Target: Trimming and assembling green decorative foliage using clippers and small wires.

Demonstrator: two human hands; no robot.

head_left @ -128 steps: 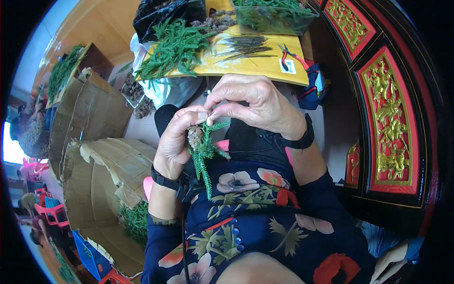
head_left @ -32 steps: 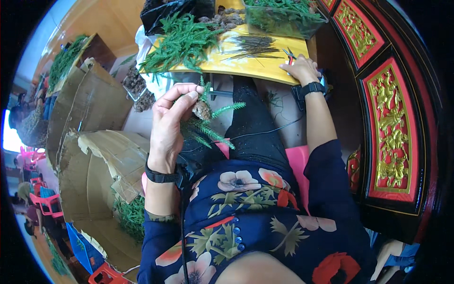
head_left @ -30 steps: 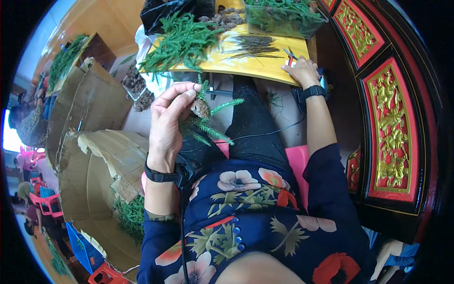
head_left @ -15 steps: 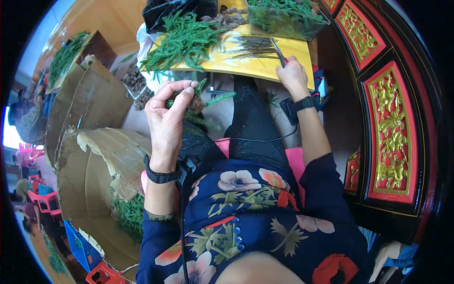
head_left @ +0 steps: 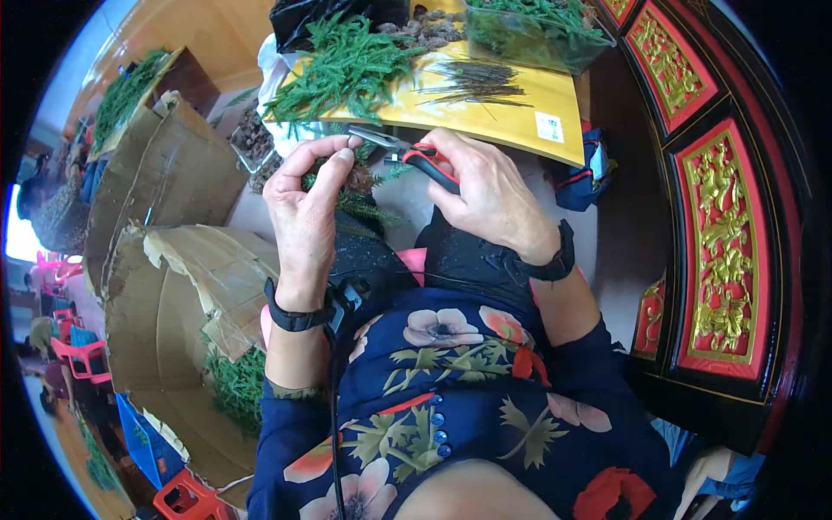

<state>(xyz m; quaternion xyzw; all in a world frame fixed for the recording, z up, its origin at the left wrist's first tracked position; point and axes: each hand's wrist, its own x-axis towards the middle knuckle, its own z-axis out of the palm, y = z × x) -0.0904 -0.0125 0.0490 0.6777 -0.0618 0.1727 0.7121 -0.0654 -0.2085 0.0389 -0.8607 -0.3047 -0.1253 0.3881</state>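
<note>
My left hand (head_left: 303,195) is closed, thumb and forefinger pinching a small bunch of green fir-like sprigs (head_left: 368,206) with some brown in it, partly hidden behind the fingers. My right hand (head_left: 498,192) grips a pair of pliers (head_left: 431,165) with red and black handles. The narrow metal jaws reach left to my left fingertips, over the top of the bunch; whether they bite on anything is too small to tell. Just beyond, on the yellow table (head_left: 511,123), lie a heap of green sprigs (head_left: 347,74) and a spread of thin dark wires or stems (head_left: 481,82).
Brown cones (head_left: 425,35) and a clear bin of greenery (head_left: 537,43) stand at the table's back. An open cardboard box (head_left: 165,321) with greenery (head_left: 236,386) inside is on my left. A carved red-and-gold panel (head_left: 719,247) borders my right. A black cable hangs near my left arm.
My right hand has come from the wires on the table towards my left hand, bringing the pliers' jaws to its fingertips. My left hand stays almost in place with the sprigs.
</note>
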